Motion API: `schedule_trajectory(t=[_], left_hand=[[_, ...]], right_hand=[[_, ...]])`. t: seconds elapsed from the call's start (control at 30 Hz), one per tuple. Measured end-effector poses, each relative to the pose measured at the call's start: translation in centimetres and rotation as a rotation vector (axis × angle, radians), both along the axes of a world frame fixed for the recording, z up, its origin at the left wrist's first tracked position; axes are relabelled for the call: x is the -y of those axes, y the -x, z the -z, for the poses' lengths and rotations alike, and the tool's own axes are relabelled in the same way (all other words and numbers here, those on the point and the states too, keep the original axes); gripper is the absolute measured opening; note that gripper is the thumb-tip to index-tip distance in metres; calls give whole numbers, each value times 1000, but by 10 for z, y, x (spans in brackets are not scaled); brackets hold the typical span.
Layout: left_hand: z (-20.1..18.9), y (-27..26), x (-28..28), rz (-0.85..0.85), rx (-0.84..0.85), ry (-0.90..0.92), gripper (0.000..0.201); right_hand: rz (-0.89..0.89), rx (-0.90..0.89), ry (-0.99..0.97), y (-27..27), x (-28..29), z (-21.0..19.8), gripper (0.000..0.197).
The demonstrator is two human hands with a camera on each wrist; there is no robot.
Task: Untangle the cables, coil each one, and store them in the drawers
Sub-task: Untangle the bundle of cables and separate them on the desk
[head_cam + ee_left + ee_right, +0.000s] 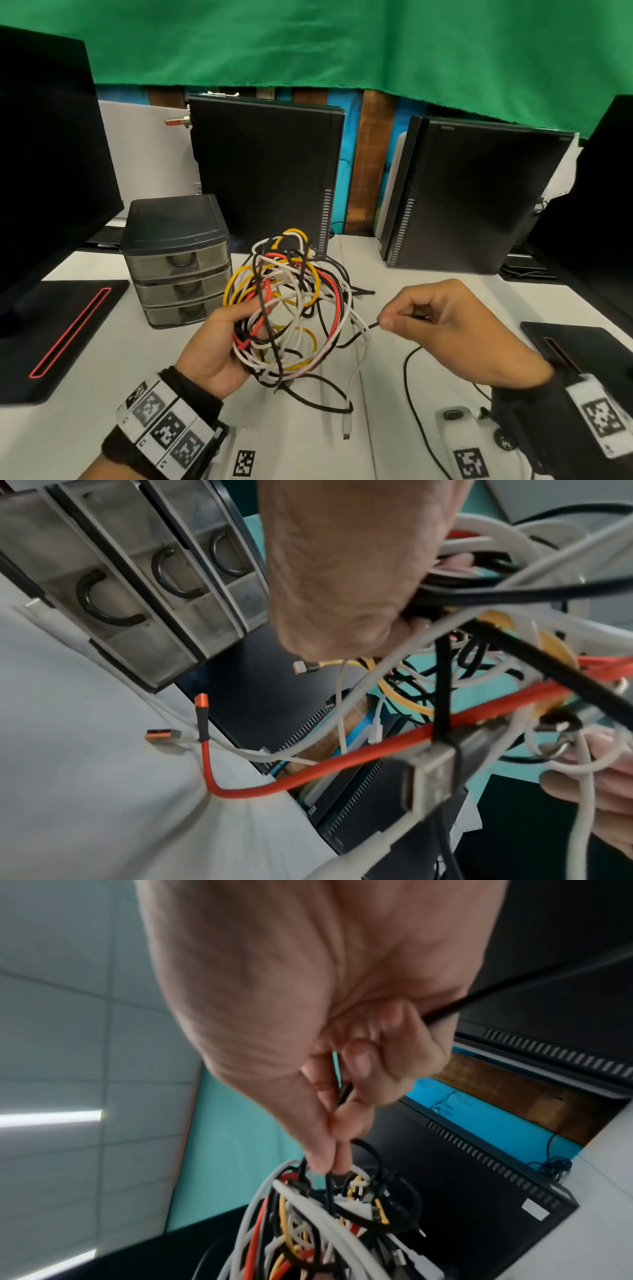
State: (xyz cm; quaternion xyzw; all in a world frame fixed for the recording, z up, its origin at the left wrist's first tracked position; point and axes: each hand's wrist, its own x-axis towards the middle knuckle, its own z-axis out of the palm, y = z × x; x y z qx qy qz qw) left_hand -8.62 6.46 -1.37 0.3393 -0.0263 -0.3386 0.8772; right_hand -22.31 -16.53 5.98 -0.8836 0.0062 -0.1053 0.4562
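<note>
Untangling: left hand (219,342) grips the knotted bundle of white, black, yellow and red cables (287,308) above the white bench (102,394); right hand (445,325) pinches one thin black cable (363,330) at its side.

Left fingers (250,305) are curled through the loops, right thumb and forefinger closed on the black strand. Best bet: keep the left grip loose, feed the strand back through its loops instead of yanking, or the knot probably tightens. The bundle is a loose ball of rounded loops with plug ends dangling, held up just right of the grey three-drawer plastic organiser (178,260), whose drawers all look closed.
</note>
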Motion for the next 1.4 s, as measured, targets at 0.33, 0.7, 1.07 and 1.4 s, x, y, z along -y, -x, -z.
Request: schedule_trajectory(t=[0.33, 0.7, 1.07, 1.4], left_hand=[[-5, 13, 11, 14, 200, -45, 23], [-16, 29, 10, -21, 206, 96, 5], [-15, 29, -1, 52, 144, 151, 31], [-3, 18, 1, 36, 66, 66, 39]], right_hand=[[-262, -457, -155, -14, 4, 27, 12], [-125, -608, -843, -17, -17, 57, 25], [-123, -317, -649, -28, -27, 69, 21], [264, -37, 261, -35, 12, 37, 13]])
